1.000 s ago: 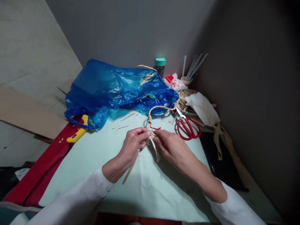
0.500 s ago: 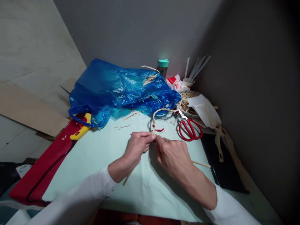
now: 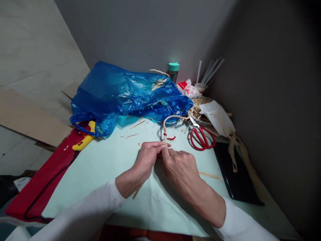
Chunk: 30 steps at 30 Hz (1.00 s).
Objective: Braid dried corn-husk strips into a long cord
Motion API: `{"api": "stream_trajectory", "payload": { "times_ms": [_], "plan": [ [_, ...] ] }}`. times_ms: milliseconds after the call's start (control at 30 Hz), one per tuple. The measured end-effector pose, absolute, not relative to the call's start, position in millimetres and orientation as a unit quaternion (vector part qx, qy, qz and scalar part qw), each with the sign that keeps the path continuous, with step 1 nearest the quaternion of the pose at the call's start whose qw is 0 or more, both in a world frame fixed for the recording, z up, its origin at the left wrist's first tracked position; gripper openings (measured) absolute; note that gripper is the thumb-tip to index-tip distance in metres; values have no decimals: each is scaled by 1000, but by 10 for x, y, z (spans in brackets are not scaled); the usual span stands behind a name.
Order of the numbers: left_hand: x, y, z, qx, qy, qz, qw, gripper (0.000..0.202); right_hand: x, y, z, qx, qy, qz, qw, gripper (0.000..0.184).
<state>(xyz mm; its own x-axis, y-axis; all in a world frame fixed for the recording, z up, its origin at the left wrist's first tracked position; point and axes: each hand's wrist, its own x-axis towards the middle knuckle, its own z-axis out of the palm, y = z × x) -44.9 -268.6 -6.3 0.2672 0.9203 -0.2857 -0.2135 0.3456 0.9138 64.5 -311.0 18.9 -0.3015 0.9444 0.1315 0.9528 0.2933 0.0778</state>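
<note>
A pale braided fibre cord (image 3: 173,117) curves toward me over the table, with a red tie (image 3: 170,138) around it near its lower end. My left hand (image 3: 147,155) pinches that end between thumb and fingers. Close against it, my right hand (image 3: 182,167) is closed on the same end, thumb and index finger pressed together. A loose fibre strip (image 3: 210,175) sticks out to the right of my right hand, and another strip (image 3: 137,191) shows below my left wrist. The strands between the fingertips are mostly hidden.
Red-handled scissors (image 3: 202,138) lie right of the cord. A blue plastic bag (image 3: 107,90) fills the back left, near a yellow glue gun (image 3: 85,140). At the back stand a green-lidded jar (image 3: 173,70) and a cup of white sticks (image 3: 200,87). A black flat object (image 3: 238,180) lies right.
My right hand has shifted slightly left, closer to my left hand. The fibre strip beside it has moved left too. The whole view has drifted a little.
</note>
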Motion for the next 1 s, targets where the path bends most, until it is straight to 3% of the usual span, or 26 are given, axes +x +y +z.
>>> {"api": "stream_trajectory", "payload": {
  "times_ms": [267, 633, 733, 800, 1000],
  "plan": [
    [-482, -2669, -111, 343, 382, 424, 746, 11, 560, -3130, 98, -574, -809, -124, 30, 17],
    [-518, -2654, -107, 353, 396, 426, 733, 22, 588, -3138, 143, -559, -825, -63, 47, 20],
    [-539, -2663, -69, 376, 405, 435, 711, 18, 733, -3102, 253, -533, -836, 26, 127, 19],
    [-554, -2664, -53, 390, 404, 434, 705, 12, 857, -3040, 319, -548, -806, 60, 213, 28],
    [-576, -2671, -35, 411, 431, 416, 687, 14, 987, -2969, 371, -556, -743, -60, 368, 18]
  ]
}}
